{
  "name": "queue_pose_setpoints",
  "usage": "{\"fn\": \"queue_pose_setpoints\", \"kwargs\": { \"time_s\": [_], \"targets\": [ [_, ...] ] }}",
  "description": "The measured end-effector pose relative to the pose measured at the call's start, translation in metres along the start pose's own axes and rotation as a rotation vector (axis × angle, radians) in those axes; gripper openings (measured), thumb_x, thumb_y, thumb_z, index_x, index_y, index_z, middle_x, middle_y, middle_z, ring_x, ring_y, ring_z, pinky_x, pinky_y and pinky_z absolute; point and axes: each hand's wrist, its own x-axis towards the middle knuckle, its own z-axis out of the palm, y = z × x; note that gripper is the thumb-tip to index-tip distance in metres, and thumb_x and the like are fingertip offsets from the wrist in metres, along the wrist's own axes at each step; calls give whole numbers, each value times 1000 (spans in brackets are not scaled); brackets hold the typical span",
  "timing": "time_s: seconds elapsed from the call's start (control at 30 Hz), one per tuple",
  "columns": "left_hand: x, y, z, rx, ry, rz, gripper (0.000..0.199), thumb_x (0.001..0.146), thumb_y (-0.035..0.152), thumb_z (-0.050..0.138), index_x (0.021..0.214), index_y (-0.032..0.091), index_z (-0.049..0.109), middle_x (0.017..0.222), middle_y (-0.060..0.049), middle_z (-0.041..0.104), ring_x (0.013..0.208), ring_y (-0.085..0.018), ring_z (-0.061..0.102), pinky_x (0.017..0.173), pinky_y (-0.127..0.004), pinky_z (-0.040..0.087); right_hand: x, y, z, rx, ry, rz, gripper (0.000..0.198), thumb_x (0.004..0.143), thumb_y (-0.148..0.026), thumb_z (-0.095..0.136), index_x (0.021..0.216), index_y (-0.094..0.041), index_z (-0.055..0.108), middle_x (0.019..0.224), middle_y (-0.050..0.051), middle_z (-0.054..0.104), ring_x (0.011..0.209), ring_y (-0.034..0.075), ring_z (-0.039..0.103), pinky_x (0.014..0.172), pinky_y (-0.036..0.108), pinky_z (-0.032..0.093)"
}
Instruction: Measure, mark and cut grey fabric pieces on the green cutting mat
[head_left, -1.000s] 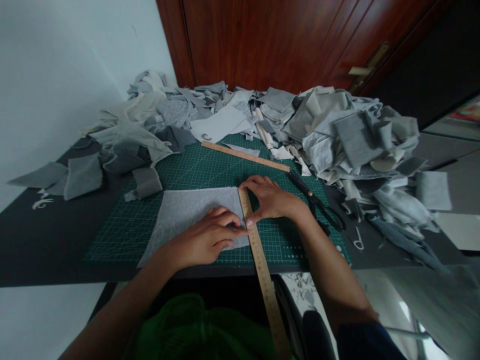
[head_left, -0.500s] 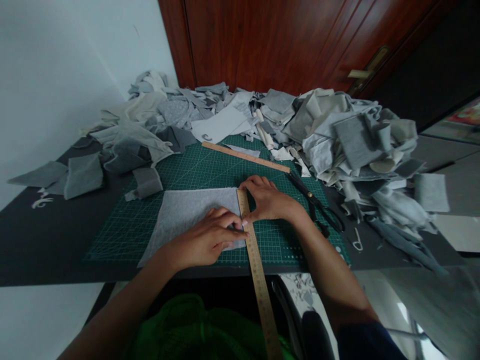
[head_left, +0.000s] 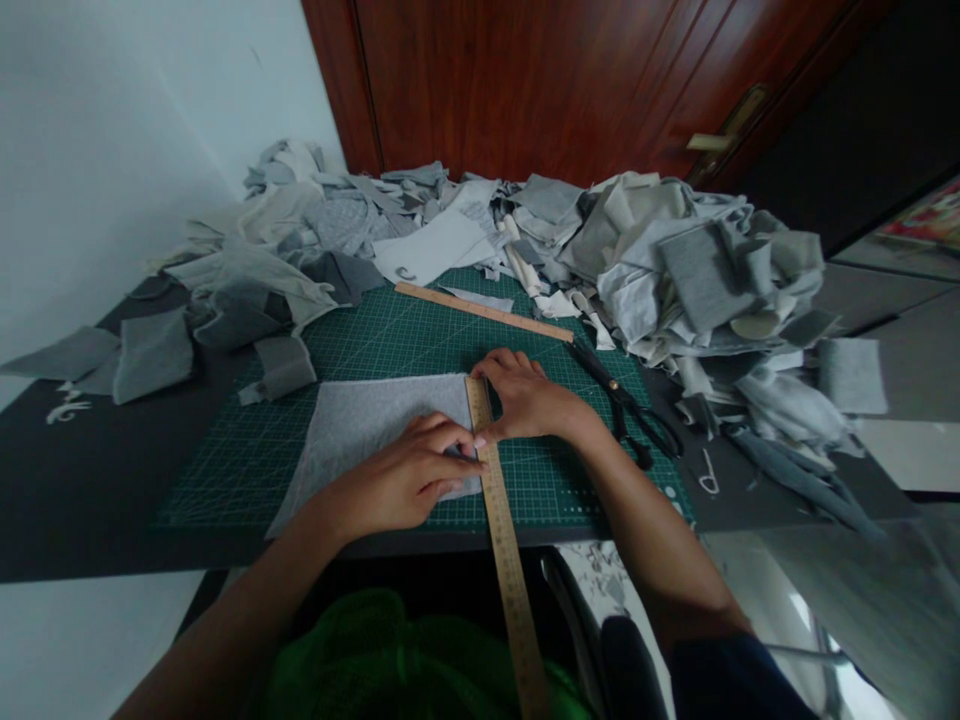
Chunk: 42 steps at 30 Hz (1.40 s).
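Note:
A piece of light grey cloth (head_left: 367, 420) lies flat on the green cutting mat (head_left: 225, 460). Along its right edge runs a wooden ruler (head_left: 504, 560), whose near end sticks out past the table edge toward my body. My left hand (head_left: 405, 470) rests over the cloth, fingers bent and closed at its right edge, with fingertips against the ruler; what lies under them is partly hidden. My right hand (head_left: 529, 395) grips the far part of the ruler, fingers at its top end and thumb on it beside my left fingertips.
A second wooden ruler (head_left: 480, 312) and black scissors (head_left: 626, 400) lie farther back and to the right on the mat. Grey and white fabric scraps are heaped on the left (head_left: 262, 250) and right (head_left: 697, 260). A brown door (head_left: 525, 80) stands behind the table.
The view has shifted slightly, so everything appears a little farther left. Both hands keep their places on the cloth and ruler.

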Motion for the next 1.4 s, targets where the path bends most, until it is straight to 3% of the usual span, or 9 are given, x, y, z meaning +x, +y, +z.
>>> {"fn": "queue_pose_setpoints", "kwargs": {
  "time_s": [0.73, 1.4],
  "targets": [
    [2, -5, 2, -16, 29, -9, 28, 90, 19, 79, 115, 32, 77, 121, -1, 67, 122, -22, 55, 107, -39, 44, 1, -3, 1, -24, 14, 22, 85, 65, -62, 89, 131, -19, 57, 134, 15, 54, 121, 39, 51, 101, 55, 44],
    [3, 0, 0, 77, 27, -17, 23, 91, 16, 77, 109, 30, 78, 118, -1, 68, 117, -23, 58, 102, -40, 46, 0, -1, 1, -10, 28, -2, 81, 69, -64, 85, 132, -20, 58, 134, 14, 54, 121, 38, 51, 102, 53, 43]
  ]
}}
